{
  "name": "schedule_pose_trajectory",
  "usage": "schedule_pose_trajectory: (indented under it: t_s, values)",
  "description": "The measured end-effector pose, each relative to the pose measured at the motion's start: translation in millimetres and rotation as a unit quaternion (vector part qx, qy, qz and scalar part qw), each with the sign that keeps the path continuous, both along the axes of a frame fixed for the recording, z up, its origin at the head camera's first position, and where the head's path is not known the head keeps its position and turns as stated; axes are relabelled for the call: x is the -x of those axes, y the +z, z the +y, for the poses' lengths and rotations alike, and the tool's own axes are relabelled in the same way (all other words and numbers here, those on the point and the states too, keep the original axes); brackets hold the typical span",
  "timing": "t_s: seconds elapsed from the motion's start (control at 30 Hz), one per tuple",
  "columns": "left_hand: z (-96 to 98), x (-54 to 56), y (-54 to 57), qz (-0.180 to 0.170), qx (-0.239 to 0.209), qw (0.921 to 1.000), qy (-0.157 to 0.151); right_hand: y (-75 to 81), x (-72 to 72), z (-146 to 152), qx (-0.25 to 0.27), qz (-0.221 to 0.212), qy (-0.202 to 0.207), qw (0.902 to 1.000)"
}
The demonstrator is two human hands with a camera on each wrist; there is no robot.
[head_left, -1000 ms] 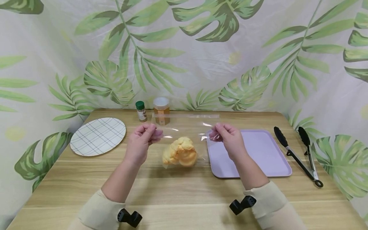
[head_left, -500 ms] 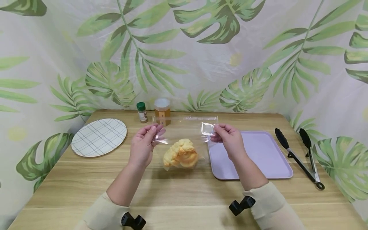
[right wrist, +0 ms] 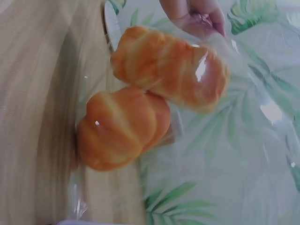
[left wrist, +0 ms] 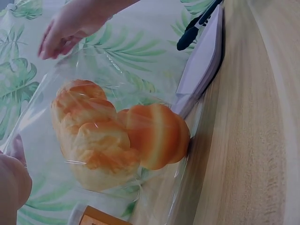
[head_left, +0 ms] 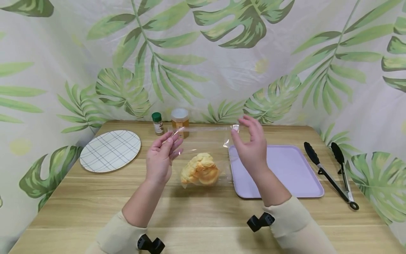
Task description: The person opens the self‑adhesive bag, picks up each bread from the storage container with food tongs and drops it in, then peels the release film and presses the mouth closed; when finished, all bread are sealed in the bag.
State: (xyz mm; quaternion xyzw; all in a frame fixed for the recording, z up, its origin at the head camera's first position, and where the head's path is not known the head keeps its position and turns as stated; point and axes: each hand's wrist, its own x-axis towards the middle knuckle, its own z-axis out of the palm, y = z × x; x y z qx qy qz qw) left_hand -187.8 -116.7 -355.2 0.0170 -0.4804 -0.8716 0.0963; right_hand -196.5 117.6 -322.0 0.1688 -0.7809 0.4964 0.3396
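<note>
Clear bag [head_left: 209,143] at centre of head frame, roughly upright, loaf [left wrist: 93,136] and roll [left wrist: 157,136] inside. Left hand [head_left: 160,155] pinches bag's upper left edge. Right hand [head_left: 252,149] loose, thumb and fingers parted at upper right corner; firm contact unclear. Top strip [head_left: 206,129] spans gap between hands.

Judgement: firm left pinch, strip taut and level, right fingertips on strip alone; avoid squeezing loaf or roll, likely to dent.
</note>
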Motion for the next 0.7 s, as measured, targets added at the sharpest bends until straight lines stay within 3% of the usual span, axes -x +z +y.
schedule_pose_trajectory:
  t_s: [0.07,0.13,0.27,0.37,0.43,0.7]
  values:
    - [1.9,-0.2,0.0,0.001,-0.004,1.0,0.002,4.2,-0.8,-11,-0.066,0.083,0.004,0.9944]
    - [3.5,-0.8,0.3,0.007,-0.005,1.0,0.002,8.2,0.6,-24,-0.123,0.147,0.026,0.9812]
    - [6.6,-2.9,2.1,0.016,-0.016,0.9997,-0.003,14.5,7.0,-54,-0.219,0.204,0.082,0.9505]
    - [9.6,-4.8,4.0,0.024,-0.03,0.9992,-0.008,16.0,13.5,-72,-0.272,0.208,0.102,0.9338]
    - [11.2,-6.3,4.9,0.031,-0.036,0.9988,-0.01,15.8,17.6,-80,-0.299,0.199,0.102,0.9277]
    - [12.6,-10.8,4.7,0.042,-0.011,0.9989,-0.015,14.0,24.5,-90,-0.34,0.16,0.085,0.9227]
